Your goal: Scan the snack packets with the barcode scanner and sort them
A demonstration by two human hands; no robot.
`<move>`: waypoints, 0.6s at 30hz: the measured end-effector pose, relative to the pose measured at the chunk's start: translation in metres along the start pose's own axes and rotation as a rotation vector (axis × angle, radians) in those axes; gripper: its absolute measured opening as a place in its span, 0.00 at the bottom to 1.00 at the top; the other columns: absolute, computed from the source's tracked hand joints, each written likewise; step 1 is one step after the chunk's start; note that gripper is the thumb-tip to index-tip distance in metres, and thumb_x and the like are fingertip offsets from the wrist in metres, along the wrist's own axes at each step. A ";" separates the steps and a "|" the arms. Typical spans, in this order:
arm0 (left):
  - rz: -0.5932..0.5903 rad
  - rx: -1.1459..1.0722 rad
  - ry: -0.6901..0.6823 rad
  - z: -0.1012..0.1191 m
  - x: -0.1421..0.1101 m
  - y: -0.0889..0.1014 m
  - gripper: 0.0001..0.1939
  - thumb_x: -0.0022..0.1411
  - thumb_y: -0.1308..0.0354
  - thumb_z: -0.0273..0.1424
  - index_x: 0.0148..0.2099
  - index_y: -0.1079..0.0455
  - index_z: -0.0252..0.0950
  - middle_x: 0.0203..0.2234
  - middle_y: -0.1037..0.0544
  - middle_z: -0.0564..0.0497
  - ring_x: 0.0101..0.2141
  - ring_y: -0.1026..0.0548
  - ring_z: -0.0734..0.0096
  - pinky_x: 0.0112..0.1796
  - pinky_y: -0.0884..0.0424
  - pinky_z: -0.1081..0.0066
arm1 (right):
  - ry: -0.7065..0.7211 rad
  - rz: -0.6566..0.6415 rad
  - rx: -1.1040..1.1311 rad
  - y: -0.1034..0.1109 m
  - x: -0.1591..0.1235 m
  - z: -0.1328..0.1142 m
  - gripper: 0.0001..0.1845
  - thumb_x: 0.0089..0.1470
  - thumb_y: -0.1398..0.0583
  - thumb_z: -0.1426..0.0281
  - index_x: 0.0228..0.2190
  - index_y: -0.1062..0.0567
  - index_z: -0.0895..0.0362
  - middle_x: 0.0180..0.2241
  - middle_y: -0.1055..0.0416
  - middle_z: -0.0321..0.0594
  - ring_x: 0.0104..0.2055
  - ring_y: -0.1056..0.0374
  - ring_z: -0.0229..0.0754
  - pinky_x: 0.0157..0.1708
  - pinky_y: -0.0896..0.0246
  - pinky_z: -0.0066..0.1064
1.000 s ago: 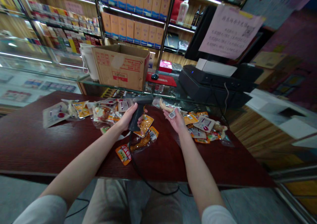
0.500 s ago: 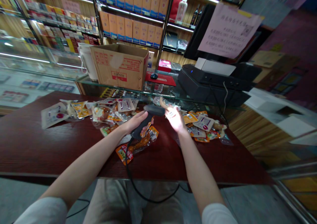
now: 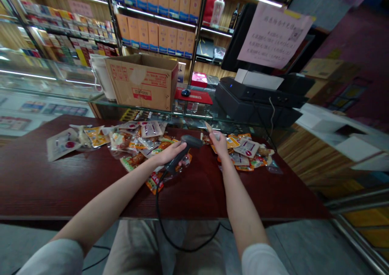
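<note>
My left hand point(image 3: 170, 153) is wrapped round the handle of a black barcode scanner point(image 3: 191, 141), its head pointing right and its cable point(image 3: 157, 210) hanging over the table edge. In my right hand point(image 3: 219, 142) is a small clear-wrapped food packet point(image 3: 208, 126), mostly covered by the fingers. Beneath and left of the scanner lie several vacuum-packed snacks, among them an orange and red packet point(image 3: 154, 183). A second group of packets, with a white pouch point(image 3: 247, 147) on it, lies just right of my right hand.
The dark red table point(image 3: 91, 198) meets a glass counter at the back. On that counter stand a cardboard box point(image 3: 142, 82), a white jug point(image 3: 103, 76) and a black machine point(image 3: 258, 100) beside a monitor with a paper notice point(image 3: 270, 35). A white pouch point(image 3: 64, 144) lies at the left.
My right hand has turned over, its back now more toward me, and the packet has tilted upward. The scanner has moved slightly right and down. The bright light on my right hand is gone.
</note>
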State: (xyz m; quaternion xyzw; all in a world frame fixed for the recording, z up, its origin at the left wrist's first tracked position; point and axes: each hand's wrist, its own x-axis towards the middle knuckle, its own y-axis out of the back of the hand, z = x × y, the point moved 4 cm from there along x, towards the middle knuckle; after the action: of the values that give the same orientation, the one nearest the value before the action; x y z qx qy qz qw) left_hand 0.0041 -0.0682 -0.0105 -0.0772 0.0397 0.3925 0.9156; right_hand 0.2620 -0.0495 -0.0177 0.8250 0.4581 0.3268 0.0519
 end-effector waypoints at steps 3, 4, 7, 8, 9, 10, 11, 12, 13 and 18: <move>0.097 0.063 -0.043 0.009 0.016 0.011 0.26 0.60 0.43 0.54 0.41 0.38 0.35 0.26 0.24 0.51 0.18 0.26 0.72 0.18 0.33 0.74 | 0.089 -0.089 -0.307 0.007 -0.006 -0.006 0.14 0.51 0.42 0.66 0.38 0.23 0.58 0.47 0.27 0.52 0.51 0.32 0.51 0.55 0.41 0.46; 0.112 0.082 -0.045 0.010 0.023 0.014 0.25 0.61 0.43 0.54 0.40 0.38 0.35 0.25 0.24 0.51 0.18 0.27 0.72 0.18 0.33 0.74 | 0.106 -0.130 -0.404 0.009 -0.008 -0.009 0.14 0.51 0.42 0.68 0.39 0.23 0.58 0.49 0.27 0.52 0.53 0.33 0.52 0.57 0.44 0.47; 0.142 0.143 -0.065 0.014 0.043 0.019 0.23 0.61 0.43 0.52 0.39 0.38 0.36 0.23 0.26 0.52 0.17 0.28 0.73 0.17 0.33 0.74 | 0.149 -0.156 -0.623 0.015 -0.012 -0.024 0.18 0.50 0.39 0.67 0.44 0.24 0.57 0.56 0.33 0.54 0.60 0.40 0.57 0.62 0.56 0.56; 0.158 0.158 -0.073 0.014 0.049 0.019 0.22 0.61 0.42 0.51 0.39 0.39 0.36 0.23 0.26 0.53 0.16 0.28 0.73 0.17 0.34 0.74 | 0.178 -0.131 -0.657 0.016 -0.013 -0.032 0.22 0.49 0.37 0.65 0.47 0.25 0.58 0.59 0.36 0.55 0.63 0.44 0.59 0.62 0.59 0.59; 0.182 0.163 -0.077 0.016 0.054 0.019 0.22 0.62 0.42 0.51 0.39 0.39 0.36 0.22 0.26 0.53 0.16 0.28 0.73 0.17 0.34 0.74 | 0.210 -0.107 -0.667 0.016 -0.015 -0.042 0.25 0.49 0.36 0.63 0.49 0.27 0.58 0.61 0.39 0.56 0.65 0.47 0.60 0.62 0.60 0.59; 0.209 0.156 -0.078 0.017 0.058 0.019 0.22 0.62 0.42 0.50 0.40 0.39 0.36 0.22 0.26 0.53 0.15 0.29 0.73 0.17 0.34 0.74 | 0.238 -0.101 -0.654 0.013 -0.016 -0.051 0.28 0.50 0.36 0.62 0.51 0.29 0.59 0.61 0.40 0.57 0.65 0.48 0.60 0.62 0.58 0.57; 0.236 0.135 -0.078 0.019 0.060 0.019 0.21 0.62 0.42 0.50 0.40 0.39 0.36 0.22 0.26 0.54 0.15 0.29 0.74 0.17 0.33 0.74 | 0.245 -0.122 -0.624 0.008 -0.018 -0.058 0.28 0.52 0.37 0.62 0.53 0.30 0.59 0.59 0.38 0.56 0.63 0.45 0.57 0.61 0.53 0.53; 0.257 0.101 -0.078 0.021 0.061 0.019 0.21 0.63 0.43 0.49 0.41 0.40 0.36 0.22 0.26 0.54 0.15 0.28 0.74 0.18 0.33 0.74 | 0.229 -0.176 -0.588 0.001 -0.021 -0.064 0.25 0.54 0.39 0.62 0.52 0.30 0.59 0.55 0.33 0.54 0.59 0.40 0.54 0.59 0.48 0.49; 0.272 0.062 -0.082 0.024 0.059 0.019 0.21 0.64 0.44 0.50 0.42 0.40 0.36 0.22 0.26 0.54 0.15 0.28 0.74 0.18 0.32 0.74 | 0.192 -0.265 -0.558 -0.008 -0.024 -0.067 0.22 0.56 0.40 0.62 0.50 0.28 0.58 0.50 0.29 0.51 0.54 0.35 0.52 0.56 0.44 0.46; 0.301 -0.073 -0.188 0.044 0.031 0.029 0.27 0.62 0.46 0.54 0.47 0.39 0.34 0.20 0.27 0.55 0.15 0.30 0.74 0.18 0.33 0.73 | 0.142 -0.513 -0.617 -0.044 -0.042 -0.067 0.20 0.52 0.37 0.51 0.36 0.23 0.56 0.44 0.27 0.50 0.52 0.35 0.57 0.53 0.45 0.50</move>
State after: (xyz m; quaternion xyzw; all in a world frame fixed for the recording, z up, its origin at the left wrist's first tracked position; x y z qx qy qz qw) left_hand 0.0050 -0.0191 0.0260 -0.0665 -0.0491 0.5317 0.8429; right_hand 0.1756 -0.0720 -0.0033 0.6052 0.5318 0.4815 0.3452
